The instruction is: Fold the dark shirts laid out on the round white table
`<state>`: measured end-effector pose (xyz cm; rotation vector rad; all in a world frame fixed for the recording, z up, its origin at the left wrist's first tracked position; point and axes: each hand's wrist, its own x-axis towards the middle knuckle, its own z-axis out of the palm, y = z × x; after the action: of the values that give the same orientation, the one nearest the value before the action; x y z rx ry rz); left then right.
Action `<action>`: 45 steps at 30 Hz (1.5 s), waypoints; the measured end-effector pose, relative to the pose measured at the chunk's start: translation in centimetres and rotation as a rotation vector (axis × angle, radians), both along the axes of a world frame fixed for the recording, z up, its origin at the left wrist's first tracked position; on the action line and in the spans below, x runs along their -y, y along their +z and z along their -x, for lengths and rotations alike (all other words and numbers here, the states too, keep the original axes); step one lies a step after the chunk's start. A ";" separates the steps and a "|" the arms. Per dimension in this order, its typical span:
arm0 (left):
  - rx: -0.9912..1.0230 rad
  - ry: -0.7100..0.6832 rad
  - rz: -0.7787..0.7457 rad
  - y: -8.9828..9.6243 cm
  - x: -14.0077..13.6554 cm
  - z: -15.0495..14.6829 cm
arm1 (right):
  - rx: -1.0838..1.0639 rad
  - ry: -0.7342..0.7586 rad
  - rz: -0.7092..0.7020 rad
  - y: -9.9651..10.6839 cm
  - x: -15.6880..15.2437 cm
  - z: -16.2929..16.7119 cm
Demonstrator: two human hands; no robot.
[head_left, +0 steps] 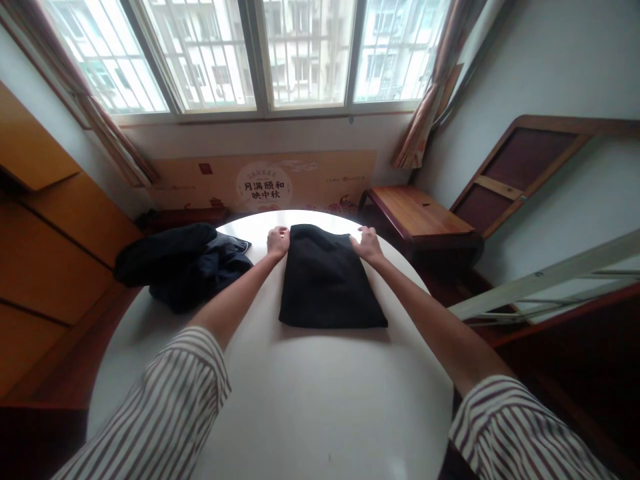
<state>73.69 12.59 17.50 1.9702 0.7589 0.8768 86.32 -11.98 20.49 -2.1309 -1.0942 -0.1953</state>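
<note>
A black folded garment (327,283) lies flat on the white round table (300,407), its kind hidden by the folding. At its far left corner, my left hand (279,241) is closed on the edge of the cloth. My right hand (367,244) grips the far right corner, with the thumb against the fabric and the fingers curled. Both arms reach forward on either side of the garment. The near edge of the cloth rests straight across the tabletop.
A heap of dark clothes (187,267) lies at the table's left edge. Beyond the table on the right stands a low wooden side table (420,210). A wooden cabinet (45,267) is at the left, and windows (305,53) line the far wall.
</note>
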 end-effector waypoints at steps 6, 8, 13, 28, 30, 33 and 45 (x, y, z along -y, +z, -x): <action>-0.093 -0.853 -0.707 2.1 3.9 12.2 | 0.295 0.550 0.175 -0.9 9.4 7.5; -0.166 -1.065 -0.858 2.0 5.2 15.9 | 0.389 0.629 0.277 -1.7 12.1 9.6; -0.216 -0.989 -1.096 -0.3 6.0 18.5 | 0.547 0.567 0.372 -3.9 13.3 10.6; -0.133 -0.602 -0.207 1.4 9.9 24.4 | -0.415 0.251 -0.055 -1.0 14.5 14.1; -0.099 -0.384 0.204 1.3 9.3 22.2 | -0.786 0.023 -0.149 -0.9 12.7 12.3; -0.086 -0.265 0.660 1.2 8.8 18.9 | -1.215 0.015 -0.198 -0.7 10.2 10.1; -0.169 -0.419 0.989 2.1 10.0 15.3 | -1.442 0.041 -0.127 0.0 7.8 10.1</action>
<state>58.44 2.57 19.64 1.2241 0.6503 0.0228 76.23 -19.74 20.44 -1.4853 -0.2109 1.0917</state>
